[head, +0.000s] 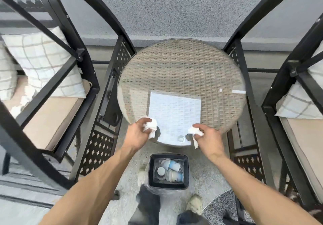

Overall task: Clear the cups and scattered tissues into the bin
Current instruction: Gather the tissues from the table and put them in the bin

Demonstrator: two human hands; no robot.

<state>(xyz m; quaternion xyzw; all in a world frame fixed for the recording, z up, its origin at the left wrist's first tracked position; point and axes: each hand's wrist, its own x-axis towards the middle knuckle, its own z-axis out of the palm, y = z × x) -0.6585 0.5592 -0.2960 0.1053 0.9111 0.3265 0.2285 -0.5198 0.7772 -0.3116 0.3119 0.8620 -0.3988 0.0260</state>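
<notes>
My left hand (pixel 138 134) grips a crumpled white tissue (pixel 150 126) over the near edge of the round wicker table (pixel 181 64). My right hand (pixel 208 138) holds a second crumpled tissue (pixel 194 132), with one end hanging down. Both hands hover above the table's front rim. Below them on the floor stands a small black bin (pixel 150 170) holding several blue-and-white paper cups (pixel 173 165). The table's glass top shows a bright square reflection and carries no cups.
Black metal chairs with beige cushions and checked pillows (pixel 43 62) stand close on both sides of the table. A grey wall runs behind it. My feet (pixel 194 203) stand on the pale floor beside the bin.
</notes>
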